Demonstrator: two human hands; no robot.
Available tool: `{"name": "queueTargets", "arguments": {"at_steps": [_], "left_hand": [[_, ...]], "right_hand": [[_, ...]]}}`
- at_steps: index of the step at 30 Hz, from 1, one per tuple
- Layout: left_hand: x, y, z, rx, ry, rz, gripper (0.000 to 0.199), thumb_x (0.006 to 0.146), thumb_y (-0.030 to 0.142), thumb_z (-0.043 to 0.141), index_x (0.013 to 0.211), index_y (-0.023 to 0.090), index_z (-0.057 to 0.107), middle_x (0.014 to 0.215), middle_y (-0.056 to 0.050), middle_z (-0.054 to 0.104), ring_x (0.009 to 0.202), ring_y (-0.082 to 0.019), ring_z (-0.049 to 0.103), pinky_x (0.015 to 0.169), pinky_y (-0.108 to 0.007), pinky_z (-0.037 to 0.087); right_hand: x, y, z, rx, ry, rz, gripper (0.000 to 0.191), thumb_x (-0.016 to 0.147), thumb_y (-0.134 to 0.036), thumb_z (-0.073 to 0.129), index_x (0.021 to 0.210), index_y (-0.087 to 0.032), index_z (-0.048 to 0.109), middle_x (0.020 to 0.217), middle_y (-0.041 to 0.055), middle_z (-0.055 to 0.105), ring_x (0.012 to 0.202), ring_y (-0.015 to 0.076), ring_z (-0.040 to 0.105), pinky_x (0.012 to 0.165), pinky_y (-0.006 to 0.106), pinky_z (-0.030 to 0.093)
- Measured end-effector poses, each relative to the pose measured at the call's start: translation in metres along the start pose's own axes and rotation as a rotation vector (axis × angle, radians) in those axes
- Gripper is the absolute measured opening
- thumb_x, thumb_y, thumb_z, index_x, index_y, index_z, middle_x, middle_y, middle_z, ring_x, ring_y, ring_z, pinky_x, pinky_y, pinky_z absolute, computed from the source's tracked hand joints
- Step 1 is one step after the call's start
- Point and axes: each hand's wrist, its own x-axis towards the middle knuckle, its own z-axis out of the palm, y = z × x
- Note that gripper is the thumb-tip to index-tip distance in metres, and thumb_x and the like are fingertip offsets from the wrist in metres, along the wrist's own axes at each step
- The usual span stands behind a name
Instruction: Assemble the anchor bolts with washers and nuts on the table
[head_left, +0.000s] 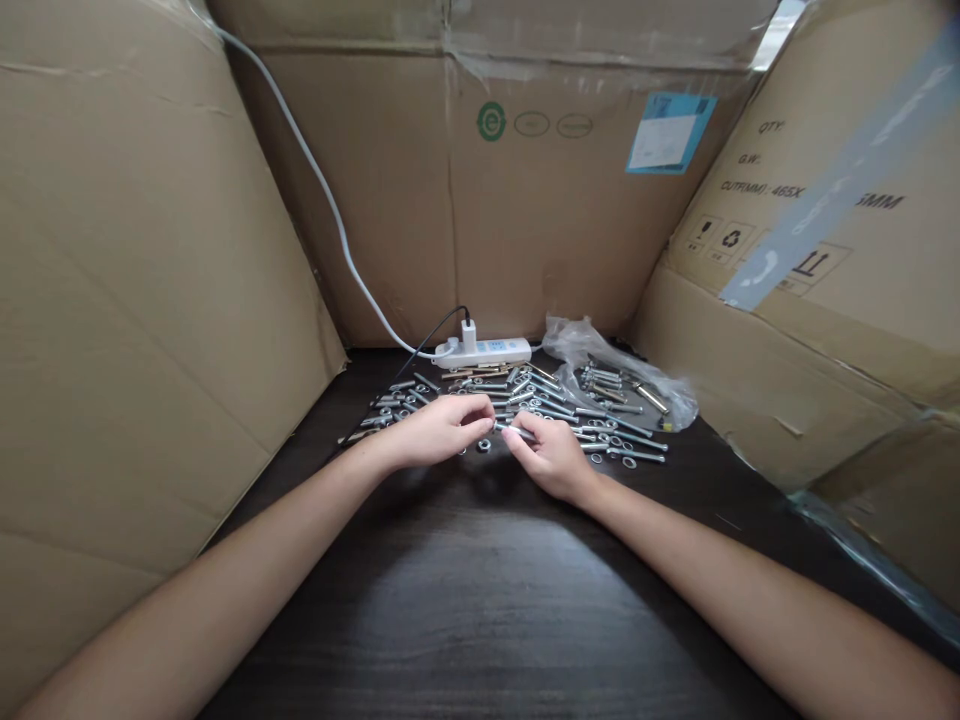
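Note:
Over the near edge of a spread of metal fasteners, my two hands meet in front of me. My right hand (pixel 553 457) is closed on a silver bolt (pixel 516 431), which points left out of its fingers. At the bolt's left end, the thumb and fingertips of my left hand (pixel 448 430) are pinched together; what lies between them is too small to make out. Just below the fingertips, a loose nut (pixel 484 446) lies on the dark table (pixel 480 620). Several bolts (pixel 637 432) and washers (pixel 628 463) lie behind and to the right of my hands.
Behind the fasteners stands a white power strip (pixel 495 351) with a plugged-in charger (pixel 469 335) and a white cable (pixel 322 180). A clear plastic bag (pixel 675 393) with bolts lies at the back right. Cardboard walls (pixel 375 200) enclose the table on the left, back and right.

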Motion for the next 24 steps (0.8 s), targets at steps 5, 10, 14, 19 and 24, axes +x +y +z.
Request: {"name": "queueTargets", "arguments": {"at_steps": [5,10,14,19,24], "left_hand": [[0.000,0.006,0.001,0.136,0.002,0.045,0.019,0.090,0.031,0.039,0.086,0.018,0.053,0.079,0.001,0.056,0.072,-0.013,0.050,0.065,-0.023,0.039],[-0.001,0.010,0.007,0.269,0.030,0.104,0.017,0.090,0.030,0.041,0.088,0.018,0.053,0.084,0.000,0.059,0.072,-0.013,0.052,0.063,-0.023,0.038],[-0.001,0.012,0.007,0.344,0.051,0.157,0.014,0.090,0.028,0.043,0.091,0.019,0.054,0.088,-0.001,0.060,0.077,-0.014,0.054,0.066,-0.023,0.038],[-0.004,0.005,-0.006,0.430,0.016,0.068,0.017,0.087,0.032,0.048,0.098,0.020,0.053,0.088,-0.001,0.061,0.075,-0.015,0.055,0.062,-0.024,0.037],[-0.007,-0.011,-0.016,0.519,-0.124,-0.015,0.010,0.079,0.018,0.051,0.087,0.019,0.058,0.087,-0.003,0.061,0.078,-0.017,0.054,0.064,-0.025,0.037]], "right_hand": [[0.000,0.001,-0.001,-0.002,-0.022,-0.030,0.029,0.091,-0.035,0.040,0.070,-0.019,0.050,0.057,-0.0016,0.049,0.053,0.0112,0.044,0.056,0.022,0.034],[-0.001,0.001,-0.003,0.027,-0.058,-0.063,0.028,0.094,-0.033,0.034,0.081,-0.019,0.055,0.066,0.0004,0.057,0.058,0.0128,0.052,0.060,0.023,0.037],[-0.001,0.002,-0.003,0.085,-0.052,-0.081,0.023,0.091,-0.032,0.041,0.099,-0.020,0.059,0.083,0.0024,0.066,0.071,0.0148,0.060,0.067,0.024,0.042],[-0.001,0.002,0.001,0.073,-0.006,-0.043,0.019,0.087,-0.032,0.048,0.093,-0.019,0.061,0.075,0.0019,0.065,0.058,0.0129,0.057,0.058,0.023,0.042],[-0.002,0.001,0.001,0.073,0.008,-0.020,0.016,0.085,-0.032,0.051,0.088,-0.019,0.060,0.068,-0.0005,0.061,0.052,0.0110,0.053,0.053,0.022,0.040]]}}
